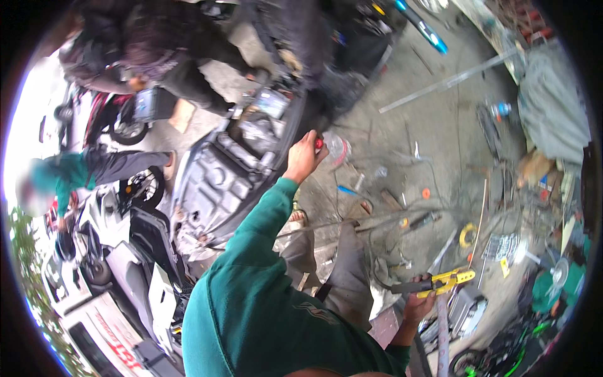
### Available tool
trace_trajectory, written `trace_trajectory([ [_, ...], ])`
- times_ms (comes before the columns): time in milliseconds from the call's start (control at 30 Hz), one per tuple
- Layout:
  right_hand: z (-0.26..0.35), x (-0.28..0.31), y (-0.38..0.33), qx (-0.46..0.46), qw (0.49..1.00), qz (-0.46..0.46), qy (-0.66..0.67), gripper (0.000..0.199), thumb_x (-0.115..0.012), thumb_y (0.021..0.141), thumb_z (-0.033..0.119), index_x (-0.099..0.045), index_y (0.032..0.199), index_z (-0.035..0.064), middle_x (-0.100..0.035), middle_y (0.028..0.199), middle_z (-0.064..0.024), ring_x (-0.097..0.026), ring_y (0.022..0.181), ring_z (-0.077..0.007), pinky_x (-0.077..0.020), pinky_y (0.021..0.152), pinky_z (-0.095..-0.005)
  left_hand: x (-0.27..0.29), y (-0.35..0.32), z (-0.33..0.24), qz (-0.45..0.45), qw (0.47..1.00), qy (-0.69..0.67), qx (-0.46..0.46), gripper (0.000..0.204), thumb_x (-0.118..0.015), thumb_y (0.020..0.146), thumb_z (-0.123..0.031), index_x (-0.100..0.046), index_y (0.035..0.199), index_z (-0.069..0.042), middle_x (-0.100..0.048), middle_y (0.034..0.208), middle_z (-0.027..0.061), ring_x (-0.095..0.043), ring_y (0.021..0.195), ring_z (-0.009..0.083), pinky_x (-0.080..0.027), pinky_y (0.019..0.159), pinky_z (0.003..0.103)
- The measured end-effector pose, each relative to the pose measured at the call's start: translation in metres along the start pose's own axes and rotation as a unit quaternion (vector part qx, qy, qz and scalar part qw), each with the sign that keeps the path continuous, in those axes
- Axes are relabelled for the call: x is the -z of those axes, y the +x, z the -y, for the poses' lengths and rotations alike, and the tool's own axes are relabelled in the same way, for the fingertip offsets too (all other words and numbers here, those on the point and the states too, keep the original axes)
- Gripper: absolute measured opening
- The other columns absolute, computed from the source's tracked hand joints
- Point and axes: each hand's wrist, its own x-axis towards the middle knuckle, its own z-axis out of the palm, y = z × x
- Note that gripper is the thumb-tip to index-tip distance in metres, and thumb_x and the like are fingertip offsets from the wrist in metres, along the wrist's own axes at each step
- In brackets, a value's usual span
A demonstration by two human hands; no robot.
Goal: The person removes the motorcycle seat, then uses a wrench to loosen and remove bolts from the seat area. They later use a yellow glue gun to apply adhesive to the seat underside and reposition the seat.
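Green sleeve fabric fills the lower middle of the head view, running up along the person's left arm to the left hand (306, 156), which is raised above the opened body of a grey scooter (220, 182). That hand is curled shut around a small red-tipped tool (319, 144), of which only the red end shows past the knuckles; what kind of tool it is cannot be told. The hand hangs at the right edge of the scooter's open compartment, close to its dark inner panels, though whether the tool touches the bodywork is not visible. Lower right, the right hand (417, 307) is closed on the dark grip of a yellow hand tool (443, 281), whose yellow part sticks out to the right, over a cluttered patch of concrete floor (440, 119). The floor carries loose wires, small parts, a yellow ring (467, 235) and a long pale metal bar (449, 80) lying slantwise near the top right. A clear plastic bottle (337, 148) lies on the ground just beside the left hand in the picture. At upper left another person in dark clothing (157, 50) bends over the scooter's far end, and at far left a second person in a green top (69, 176) stands among parked scooters (119, 264), well apart from the hands.
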Motion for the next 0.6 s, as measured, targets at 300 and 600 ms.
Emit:
trace_trajectory([
  [300,-0.001,-0.099,-0.099,0.187,0.948,0.157,-0.202,0.108,-0.086,0.076,0.030,-0.015,0.156,0.0162,-0.051,0.111,-0.0066,-0.057,0.083,-0.0174,-0.0577,0.072,-0.0409,0.437,-0.113,-0.087,-0.102,0.983,-0.040,-0.145,0.025,-0.076,0.090,-0.020,-0.066,0.103,-0.001,-0.068,0.080,0.0109,-0.061,0.070,0.0136,-0.053,0.070,0.033],
  [600,-0.022,-0.159,-0.132,0.109,0.907,0.252,-0.318,0.092,-0.087,0.077,0.035,-0.031,0.144,0.0055,-0.054,0.101,-0.0046,-0.056,0.087,-0.0150,-0.0495,0.082,-0.0313,0.536,-0.195,-0.069,-0.162,0.954,0.151,-0.203,0.027,-0.076,0.088,-0.028,-0.067,0.100,-0.006,-0.067,0.078,0.0181,-0.067,0.071,0.0382,-0.052,0.065,0.041],
])
